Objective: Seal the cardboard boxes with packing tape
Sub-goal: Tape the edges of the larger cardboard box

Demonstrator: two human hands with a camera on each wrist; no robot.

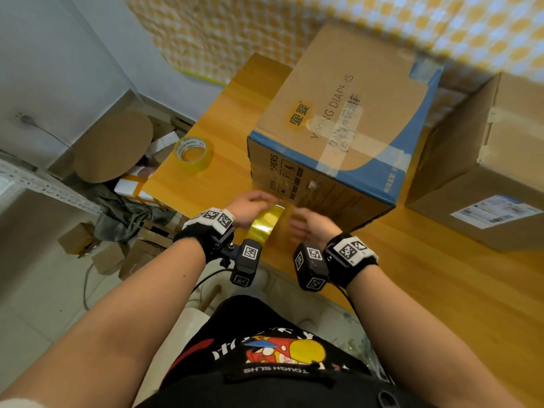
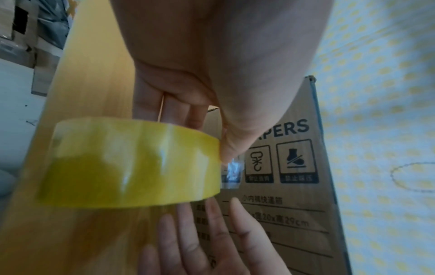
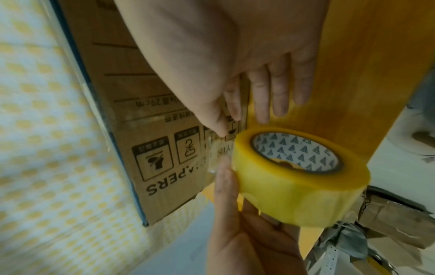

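Yellow tape roll [image 1: 266,223], light and rigid, sits in the left hand [image 1: 250,209] beside the diaper box [image 1: 338,136] on the tabletop [image 1: 412,275]. Left wrist view: thumb clamps its slick rim. Right wrist view: right hand [image 3: 266,78] spread, fingers straight, nearing the thin, clingy free end.

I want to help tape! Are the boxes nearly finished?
Not yet. The diaper box already has clear strips crossed on its top. Now the left hand holds a yellow tape roll by the box's side, and the right hand, fingers straight, is beside it, a loose tape end between them. The plain box on the right may still need tape. A spare roll waits on the table.
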